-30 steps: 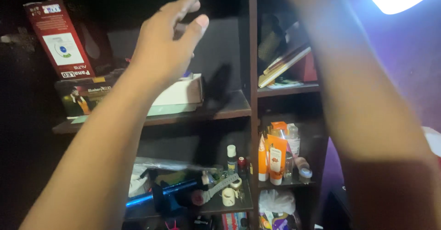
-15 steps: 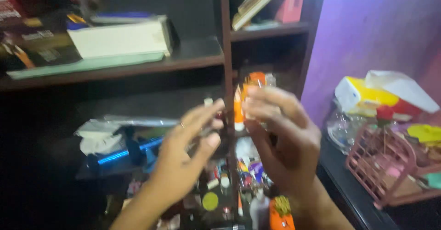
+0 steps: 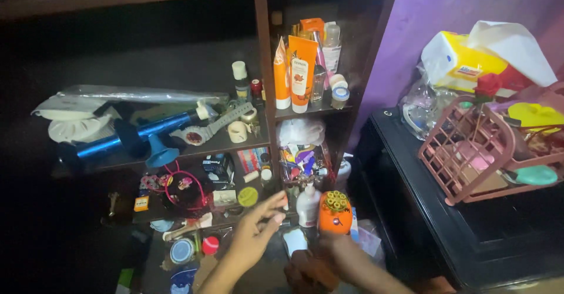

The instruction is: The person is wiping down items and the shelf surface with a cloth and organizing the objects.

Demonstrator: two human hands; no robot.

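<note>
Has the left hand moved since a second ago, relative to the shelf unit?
Yes. The left hand has dropped from the upper shelf with the boxes to the low shelves, below the orange tubes and beside the orange round container.

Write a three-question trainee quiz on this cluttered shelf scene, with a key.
1. True or false: the left hand grips the blue metal pump on the dark wooden shelf.
2. Which stands nearest the right hand? A) round orange container with yellow-dotted top B) pink plastic basket C) tall orange tube
3. Fill in: the wall behind the basket is ____.

Key: 1 false, it hovers with fingers spread, apart from the pump; 2 A; 3 purple.
</note>
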